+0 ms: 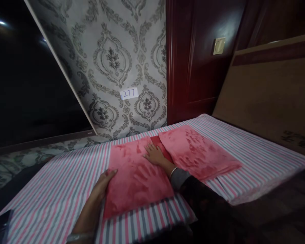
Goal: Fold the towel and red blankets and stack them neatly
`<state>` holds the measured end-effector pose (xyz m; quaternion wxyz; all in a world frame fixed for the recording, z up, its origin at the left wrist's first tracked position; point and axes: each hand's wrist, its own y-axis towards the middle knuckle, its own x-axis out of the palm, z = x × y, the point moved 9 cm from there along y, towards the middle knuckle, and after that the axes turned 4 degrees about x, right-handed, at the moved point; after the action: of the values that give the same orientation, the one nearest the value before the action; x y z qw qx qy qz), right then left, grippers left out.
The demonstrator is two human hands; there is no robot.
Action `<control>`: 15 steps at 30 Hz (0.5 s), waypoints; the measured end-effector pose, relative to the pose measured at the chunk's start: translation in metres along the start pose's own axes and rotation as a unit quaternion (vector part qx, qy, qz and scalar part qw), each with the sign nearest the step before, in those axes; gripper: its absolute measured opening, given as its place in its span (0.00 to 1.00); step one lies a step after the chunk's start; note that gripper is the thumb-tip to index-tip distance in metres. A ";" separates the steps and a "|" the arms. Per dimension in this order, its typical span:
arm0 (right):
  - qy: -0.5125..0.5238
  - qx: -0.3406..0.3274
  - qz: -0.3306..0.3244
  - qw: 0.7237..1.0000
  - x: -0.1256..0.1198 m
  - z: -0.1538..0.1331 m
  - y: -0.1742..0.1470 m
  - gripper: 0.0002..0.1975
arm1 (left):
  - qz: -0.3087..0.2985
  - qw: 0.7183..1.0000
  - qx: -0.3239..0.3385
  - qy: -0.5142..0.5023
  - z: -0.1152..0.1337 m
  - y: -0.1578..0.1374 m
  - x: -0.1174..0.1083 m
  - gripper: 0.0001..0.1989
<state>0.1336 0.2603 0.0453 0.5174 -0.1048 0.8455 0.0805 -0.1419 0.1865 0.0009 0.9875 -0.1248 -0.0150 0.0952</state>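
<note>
A pink plush cloth (139, 183) with a short nap lies flat on the striped cover, with dark handprint marks pressed into its pile. It has a left and a right panel, and a darker red strip shows between them near the top. My right hand (154, 154) lies flat on the left panel by that strip, fingers spread. At the left panel's outer edge is my left hand (104, 181), its thumb over the top of the cloth. The other fingers of that hand are mostly hidden at the edge, and it appears closed on the cloth.
The pink, white and grey striped cover (246, 145) spreads under the cloth. A large cardboard box (269, 98) stands at the right. A dark screen (33, 74) is at the left, before patterned wallpaper bearing a paper label (129, 93) marked 277. A dark red panel (190, 61) carries a switch (219, 45).
</note>
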 end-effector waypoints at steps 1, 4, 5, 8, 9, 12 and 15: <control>0.025 0.006 -0.002 1.000 -0.004 -0.002 -0.002 0.30 | -0.012 1.000 -0.016 -0.018 0.003 -0.007 0.004 0.16; 0.094 0.012 -0.003 0.995 -0.019 -0.013 -0.009 0.26 | -0.008 0.999 -0.013 -0.037 0.033 -0.028 0.016 0.13; 0.116 0.003 -0.005 0.993 -0.025 -0.020 -0.012 0.27 | -0.007 0.999 0.009 -0.036 0.051 -0.035 0.023 0.15; 0.211 -0.049 -0.029 0.976 -0.049 -0.041 -0.024 0.30 | -0.050 0.993 0.105 -0.023 0.115 -0.051 0.065 0.24; 0.245 -0.068 -0.038 0.966 -0.059 -0.046 -0.027 0.31 | -0.066 0.987 0.145 -0.019 0.139 -0.055 0.084 0.26; 0.348 -0.108 -0.063 0.929 -0.099 -0.041 -0.036 0.32 | -0.089 0.965 0.248 0.012 0.204 -0.055 0.154 0.23; 0.521 -0.108 -0.075 0.844 -0.143 0.004 -0.041 0.35 | -0.109 0.942 0.310 0.070 0.243 -0.045 0.250 0.19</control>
<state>0.2110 0.2351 0.1703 -0.0090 -0.2493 0.9661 0.0659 0.0992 0.2505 0.2491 0.9801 0.1840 0.0713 -0.0223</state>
